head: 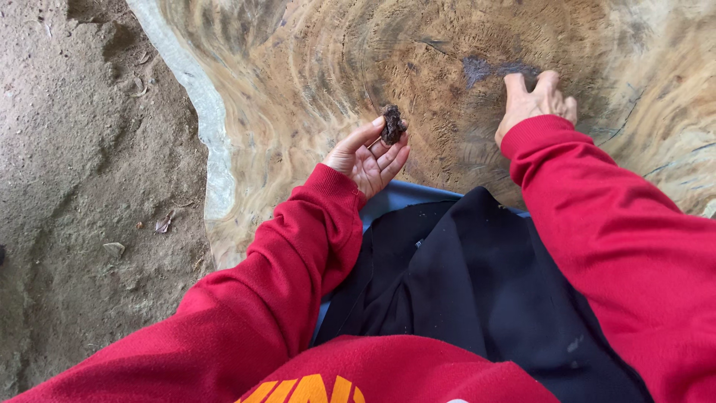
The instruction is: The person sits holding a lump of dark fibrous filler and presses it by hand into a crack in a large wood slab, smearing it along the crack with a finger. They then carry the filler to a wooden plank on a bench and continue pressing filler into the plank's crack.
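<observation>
A large cut wooden slab (313, 67) with curved grain rings fills the upper middle of the head view. My left hand (367, 155) is turned palm up over it, with a small dark rough lump (392, 125) pinched between thumb and fingertips. My right hand (535, 103) presses fingers down on the wood beside a dark bluish patch (477, 69). Both arms wear red sleeves.
Bare sandy ground (89, 186) with small stones and debris lies to the left. The slab's pale bark edge (209, 127) runs down the left side. My lap in dark trousers (462, 283) sits on something blue (403, 195) against the slab.
</observation>
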`<state>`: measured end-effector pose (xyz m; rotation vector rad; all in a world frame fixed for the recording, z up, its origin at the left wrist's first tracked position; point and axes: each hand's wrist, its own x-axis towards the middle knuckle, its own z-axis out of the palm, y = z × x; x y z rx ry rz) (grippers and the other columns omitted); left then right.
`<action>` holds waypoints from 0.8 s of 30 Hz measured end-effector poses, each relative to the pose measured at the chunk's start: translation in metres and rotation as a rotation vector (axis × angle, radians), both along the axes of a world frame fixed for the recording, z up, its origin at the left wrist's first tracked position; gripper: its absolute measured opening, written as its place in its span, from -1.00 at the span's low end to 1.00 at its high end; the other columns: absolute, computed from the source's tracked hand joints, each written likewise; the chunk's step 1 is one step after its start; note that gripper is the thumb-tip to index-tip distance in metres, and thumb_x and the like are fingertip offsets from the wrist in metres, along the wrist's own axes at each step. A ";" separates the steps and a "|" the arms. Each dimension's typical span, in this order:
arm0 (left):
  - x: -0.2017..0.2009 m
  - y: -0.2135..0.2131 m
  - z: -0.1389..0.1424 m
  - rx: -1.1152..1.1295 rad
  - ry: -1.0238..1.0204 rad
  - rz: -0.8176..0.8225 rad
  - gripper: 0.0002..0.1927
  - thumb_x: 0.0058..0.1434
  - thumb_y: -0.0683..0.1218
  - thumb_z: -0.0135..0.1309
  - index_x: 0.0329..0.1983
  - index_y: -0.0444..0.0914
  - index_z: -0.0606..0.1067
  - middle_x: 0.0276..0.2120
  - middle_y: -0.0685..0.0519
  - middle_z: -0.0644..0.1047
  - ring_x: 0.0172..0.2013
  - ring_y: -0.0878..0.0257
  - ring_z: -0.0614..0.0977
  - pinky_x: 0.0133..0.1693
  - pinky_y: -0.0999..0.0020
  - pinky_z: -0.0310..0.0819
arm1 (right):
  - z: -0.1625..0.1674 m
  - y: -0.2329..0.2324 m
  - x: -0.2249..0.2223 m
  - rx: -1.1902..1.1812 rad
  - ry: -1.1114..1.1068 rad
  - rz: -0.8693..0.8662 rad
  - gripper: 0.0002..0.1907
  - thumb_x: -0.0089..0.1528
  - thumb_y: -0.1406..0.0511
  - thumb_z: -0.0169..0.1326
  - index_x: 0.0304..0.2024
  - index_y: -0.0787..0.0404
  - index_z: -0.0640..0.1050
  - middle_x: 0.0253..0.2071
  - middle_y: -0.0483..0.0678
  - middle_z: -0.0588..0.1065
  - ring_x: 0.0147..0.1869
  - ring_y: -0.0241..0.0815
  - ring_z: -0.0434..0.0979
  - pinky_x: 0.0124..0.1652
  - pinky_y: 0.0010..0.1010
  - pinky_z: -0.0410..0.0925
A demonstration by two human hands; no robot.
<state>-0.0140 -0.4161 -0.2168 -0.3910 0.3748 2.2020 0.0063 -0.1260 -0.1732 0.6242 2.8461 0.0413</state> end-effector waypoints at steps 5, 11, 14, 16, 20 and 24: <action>0.000 -0.001 -0.001 0.006 -0.007 -0.010 -0.72 0.30 -0.12 0.17 0.03 -0.32 0.50 -0.08 -0.09 0.64 -0.03 0.09 0.68 0.11 0.13 0.60 | -0.014 0.015 0.008 -0.184 0.278 -0.080 -0.20 0.12 0.35 0.12 0.44 0.15 0.26 0.29 0.12 0.23 0.26 0.11 0.42 0.20 -0.01 0.19; 0.000 0.000 -0.001 0.007 -0.007 -0.001 -0.71 0.29 -0.13 0.17 0.04 -0.30 0.50 -0.08 -0.08 0.64 -0.02 0.09 0.68 0.10 0.13 0.59 | -0.015 0.014 0.001 -0.114 0.165 -0.089 -0.07 0.10 0.37 0.13 0.55 0.02 0.19 0.28 0.09 0.16 0.27 0.12 0.39 0.22 -0.05 0.17; 0.001 0.000 -0.001 -0.007 -0.014 -0.005 -0.70 0.29 -0.13 0.18 0.05 -0.31 0.49 -0.07 -0.08 0.64 -0.02 0.09 0.68 0.10 0.13 0.60 | -0.008 0.003 0.001 -0.065 0.097 -0.061 -0.02 0.07 0.35 0.19 0.54 -0.10 0.18 0.30 0.14 0.13 0.26 0.17 0.38 0.26 -0.06 0.13; 0.001 -0.001 0.000 -0.024 0.010 0.011 -0.71 0.29 -0.13 0.18 0.05 -0.28 0.49 -0.08 -0.07 0.63 -0.02 0.09 0.68 0.10 0.14 0.60 | -0.005 -0.007 0.001 -0.054 0.047 -0.065 -0.01 0.06 0.33 0.21 0.53 -0.17 0.18 0.33 0.19 0.10 0.25 0.21 0.39 0.27 -0.06 0.11; 0.001 -0.001 0.000 -0.027 -0.005 0.003 -0.71 0.28 -0.13 0.18 0.03 -0.28 0.49 -0.09 -0.07 0.64 -0.03 0.09 0.68 0.09 0.13 0.60 | 0.000 -0.014 0.003 -0.088 0.057 -0.074 -0.15 0.14 0.32 0.15 0.49 -0.22 0.28 0.40 0.22 0.09 0.27 0.25 0.40 0.33 -0.03 0.09; 0.001 0.000 -0.001 -0.017 0.001 0.003 -0.71 0.29 -0.13 0.19 0.03 -0.29 0.49 -0.09 -0.08 0.64 -0.03 0.09 0.68 0.10 0.13 0.60 | 0.006 -0.002 0.003 -0.235 0.107 -0.214 -0.27 0.16 0.33 0.10 0.40 -0.16 0.38 0.42 0.08 0.14 0.34 0.31 0.32 0.31 0.00 0.13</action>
